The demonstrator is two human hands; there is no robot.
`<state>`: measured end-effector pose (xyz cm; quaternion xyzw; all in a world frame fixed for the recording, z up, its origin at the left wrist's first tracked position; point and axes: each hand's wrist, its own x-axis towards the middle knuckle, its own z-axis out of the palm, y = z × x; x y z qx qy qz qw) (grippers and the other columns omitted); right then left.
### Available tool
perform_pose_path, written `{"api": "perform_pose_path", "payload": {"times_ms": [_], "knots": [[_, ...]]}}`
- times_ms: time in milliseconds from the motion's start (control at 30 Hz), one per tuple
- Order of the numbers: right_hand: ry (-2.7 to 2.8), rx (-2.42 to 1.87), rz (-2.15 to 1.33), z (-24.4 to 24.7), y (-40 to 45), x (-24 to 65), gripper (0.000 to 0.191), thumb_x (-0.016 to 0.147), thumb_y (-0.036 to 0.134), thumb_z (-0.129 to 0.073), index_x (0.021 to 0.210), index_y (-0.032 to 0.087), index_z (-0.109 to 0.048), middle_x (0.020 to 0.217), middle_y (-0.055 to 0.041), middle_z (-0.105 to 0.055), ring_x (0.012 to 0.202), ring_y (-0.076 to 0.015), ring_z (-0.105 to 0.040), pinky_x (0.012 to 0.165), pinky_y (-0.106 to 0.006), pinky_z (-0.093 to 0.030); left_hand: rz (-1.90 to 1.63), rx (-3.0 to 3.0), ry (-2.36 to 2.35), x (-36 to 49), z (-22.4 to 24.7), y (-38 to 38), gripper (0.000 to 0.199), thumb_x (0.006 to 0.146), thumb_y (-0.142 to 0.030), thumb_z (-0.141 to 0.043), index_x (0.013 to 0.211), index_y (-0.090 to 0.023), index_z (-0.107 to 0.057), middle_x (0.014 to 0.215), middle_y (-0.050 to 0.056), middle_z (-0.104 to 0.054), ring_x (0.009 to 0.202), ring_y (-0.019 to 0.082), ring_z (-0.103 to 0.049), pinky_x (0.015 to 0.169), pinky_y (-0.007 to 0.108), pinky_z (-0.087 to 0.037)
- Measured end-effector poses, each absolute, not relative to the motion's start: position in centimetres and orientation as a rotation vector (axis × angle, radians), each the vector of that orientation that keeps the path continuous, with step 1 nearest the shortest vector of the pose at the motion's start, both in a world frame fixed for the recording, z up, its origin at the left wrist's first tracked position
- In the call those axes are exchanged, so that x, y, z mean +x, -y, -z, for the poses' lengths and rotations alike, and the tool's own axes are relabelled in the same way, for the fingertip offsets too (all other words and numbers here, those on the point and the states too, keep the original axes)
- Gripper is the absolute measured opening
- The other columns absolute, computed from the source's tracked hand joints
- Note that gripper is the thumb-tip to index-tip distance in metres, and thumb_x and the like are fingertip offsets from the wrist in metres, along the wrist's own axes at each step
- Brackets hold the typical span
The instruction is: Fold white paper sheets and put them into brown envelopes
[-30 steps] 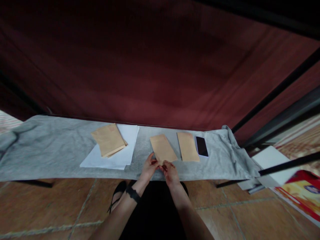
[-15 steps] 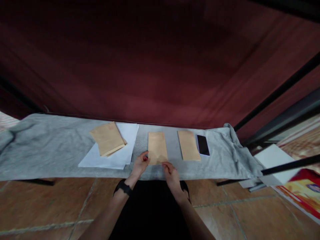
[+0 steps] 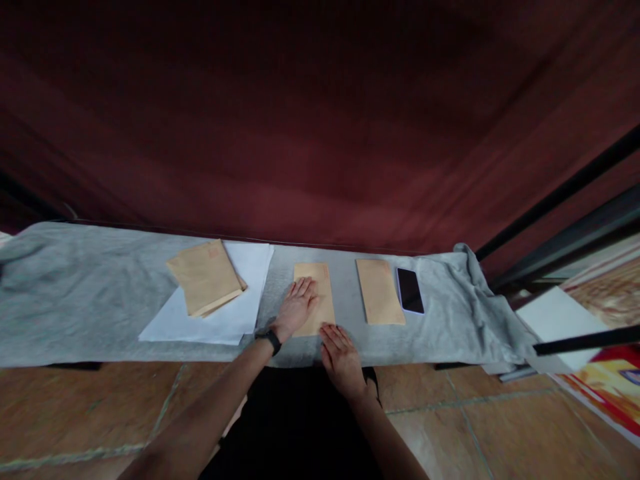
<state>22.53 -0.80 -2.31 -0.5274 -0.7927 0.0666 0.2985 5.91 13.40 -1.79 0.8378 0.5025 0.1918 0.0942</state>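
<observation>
"Head view: where to look for the middle envelope [image 3: 324, 308]?"

"Lying flat on the cloth-covered table [image 3: 100, 293], between the stacked envelopes [image 3: 207, 277] on white paper [image 3: 205, 330] and a second envelope [image 3: 381, 292] just beside the phone [image 3: 411, 291]."

"And with the left hand [image 3: 299, 303]?"

"Laid palm-down across the middle envelope, with fingers stretched and slightly parted, pinching nothing."

"With the right hand [image 3: 342, 357]?"

"Resting at the near right corner, with fingers extended and close together. Impossible to tell how firmly pressed."

"What to watch for?"

"Sliding or skewing, perhaps, from pushing sideways on such a soft surface without enough hold at the near edge. Possibly creasing too, from bearing down over a hidden wrinkle underneath."

"And around the phone?"

"Little to fear there, so well apart from the right hand. More likely lifting at the near edge, from easing off too soon."
</observation>
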Motion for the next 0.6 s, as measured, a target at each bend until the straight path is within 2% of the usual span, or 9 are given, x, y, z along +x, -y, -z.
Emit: {"api": "perform_pose_path", "payload": {"times_ms": [100,300,600], "knots": [[2.106,-1.365,-0.161,2.5,0.7,22.6,0.049,0.093,0.014,-0.048,0.142,0.019,-0.052,0.141,-0.0098,-0.059,0.133,-0.0220,-0.052,0.113,-0.045,-0.043,-0.461,2.570,-1.413,6.5,2.0,-16.4,0.057,0.100,-0.044,-0.030,0.151,-0.019,-0.039,0.157,0.009,-0.040,0.148,0.024,-0.027,0.121,0.045,-0.017],[2.116,-1.355,-0.176,2.9,0.7,22.7,0.052,0.093,0.013,-0.046,0.144,0.019,-0.049,0.141,-0.0092,-0.058,0.135,-0.0219,-0.050,0.115,-0.046,-0.042,-0.375,2.663,-1.231,7.2,2.0,-20.1,0.057,0.100,-0.043,-0.030,0.151,-0.020,-0.038,0.159,0.007,-0.036,0.148,0.020,-0.028,0.122,0.040,-0.015],[2.132,-1.378,-0.200,2.7,0.6,22.6,0.052,0.093,0.015,-0.045,0.144,0.019,-0.048,0.143,-0.0079,-0.057,0.135,-0.0222,-0.049,0.117,-0.047,-0.039,-0.362,2.709,-1.065,7.1,1.8,-19.0,0.059,0.100,-0.044,-0.033,0.151,-0.014,-0.038,0.159,0.009,-0.034,0.149,0.019,-0.026,0.122,0.035,-0.013]]}}
